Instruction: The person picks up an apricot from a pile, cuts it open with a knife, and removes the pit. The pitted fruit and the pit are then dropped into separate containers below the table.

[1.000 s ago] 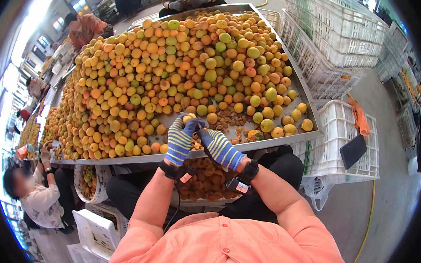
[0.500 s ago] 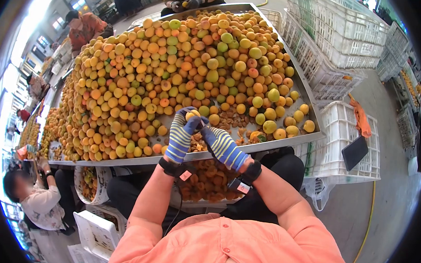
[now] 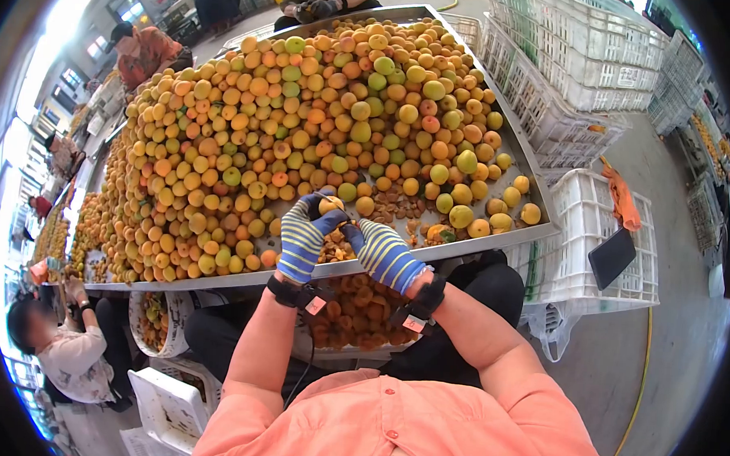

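Observation:
My left hand [image 3: 302, 241], in a blue and yellow striped glove with dark fingertips, is closed around an apricot [image 3: 330, 204] at the near edge of the metal table. My right hand [image 3: 387, 252], gloved alike, has its fingers pinched together right beside that fruit; whatever they hold is hidden. Beyond both hands rises a large heap of whole apricots [image 3: 238, 149], orange, yellow and some green. Brown pits [image 3: 400, 207] are scattered on the tabletop just past my right hand. Below the table edge, between my knees, sits a container full of apricot halves [image 3: 365, 314].
The metal table rim [image 3: 495, 242] runs in front of me. White crates [image 3: 580, 58] are stacked at right, with another crate [image 3: 574, 204] nearer, bearing a black flat object [image 3: 612, 259]. A white bucket [image 3: 168, 346] and tray [image 3: 166, 407] stand left. A co-worker [image 3: 71, 345] sits at left.
Both hands have shifted slightly left and down with the apricot still in my left hand. My right fingers stay beside it. The view has also shifted a little.

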A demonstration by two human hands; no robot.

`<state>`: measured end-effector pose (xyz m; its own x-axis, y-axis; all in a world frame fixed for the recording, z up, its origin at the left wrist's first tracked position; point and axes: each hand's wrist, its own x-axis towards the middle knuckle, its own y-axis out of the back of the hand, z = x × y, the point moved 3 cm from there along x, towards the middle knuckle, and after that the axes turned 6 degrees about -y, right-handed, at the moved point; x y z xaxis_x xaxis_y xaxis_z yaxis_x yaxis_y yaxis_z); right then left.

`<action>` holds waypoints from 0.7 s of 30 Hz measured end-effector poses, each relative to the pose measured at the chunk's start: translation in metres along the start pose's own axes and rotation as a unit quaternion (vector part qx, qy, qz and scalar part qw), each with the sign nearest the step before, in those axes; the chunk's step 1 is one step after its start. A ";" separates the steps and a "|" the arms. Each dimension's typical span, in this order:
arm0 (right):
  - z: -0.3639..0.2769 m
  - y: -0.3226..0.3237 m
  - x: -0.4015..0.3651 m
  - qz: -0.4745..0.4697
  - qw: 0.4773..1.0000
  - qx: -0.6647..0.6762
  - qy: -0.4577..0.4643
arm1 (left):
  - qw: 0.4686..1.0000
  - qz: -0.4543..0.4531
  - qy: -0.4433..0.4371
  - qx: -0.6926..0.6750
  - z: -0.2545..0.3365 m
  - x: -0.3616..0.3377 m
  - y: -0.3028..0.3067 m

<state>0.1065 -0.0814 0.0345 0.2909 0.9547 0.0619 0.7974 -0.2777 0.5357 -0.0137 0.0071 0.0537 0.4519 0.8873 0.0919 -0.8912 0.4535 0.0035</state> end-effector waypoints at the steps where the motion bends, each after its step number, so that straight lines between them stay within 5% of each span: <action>1: 0.002 -0.003 -0.001 -0.018 0.999 0.019 0.031 | 1.000 -0.007 0.003 0.000 -0.001 -0.001 0.002; 3: 0.002 -0.006 -0.003 -0.051 0.993 0.058 0.094 | 1.000 -0.021 -0.020 0.006 0.002 -0.003 0.003; 4: -0.005 -0.006 -0.004 0.012 0.980 0.017 0.199 | 0.999 -0.028 -0.031 0.007 0.003 -0.004 0.003; 5: 0.004 -0.008 -0.005 -0.075 0.984 0.152 0.053 | 0.999 -0.030 -0.024 0.001 0.005 -0.005 0.003; 7: -0.017 0.007 -0.020 -0.235 0.856 0.392 -0.240 | 0.999 -0.035 -0.012 -0.011 0.009 -0.006 0.002; 10: -0.013 0.001 -0.023 -0.320 0.727 0.547 -0.265 | 0.998 -0.051 -0.023 -0.003 0.005 -0.005 0.005; 13: -0.021 0.011 -0.022 -0.268 0.826 0.428 -0.252 | 0.993 -0.052 -0.016 -0.109 -0.003 -0.004 0.001; 14: 0.003 -0.007 -0.008 -0.179 0.938 0.281 -0.098 | 0.992 -0.051 -0.022 -0.112 -0.002 -0.005 -0.001; 15: 0.002 -0.005 -0.004 -0.083 0.966 0.242 -0.036 | 0.990 -0.039 -0.023 -0.131 -0.007 -0.003 -0.001; 17: -0.002 0.005 -0.001 0.112 0.978 0.151 0.089 | 0.985 -0.014 -0.026 -0.170 -0.024 0.002 -0.002; 18: 0.002 0.012 0.003 0.090 0.980 0.177 0.006 | 0.979 -0.020 -0.015 -0.200 -0.012 -0.001 -0.010; 21: 0.000 0.032 0.012 0.081 0.972 0.215 -0.042 | 0.994 -0.029 -0.064 -0.086 -0.016 -0.006 -0.019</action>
<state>0.1357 -0.0793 0.0522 0.4587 0.8878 0.0368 0.8797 -0.4596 0.1223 0.0010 -0.0055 0.0368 0.4840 0.8464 0.2220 -0.8391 0.5209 -0.1567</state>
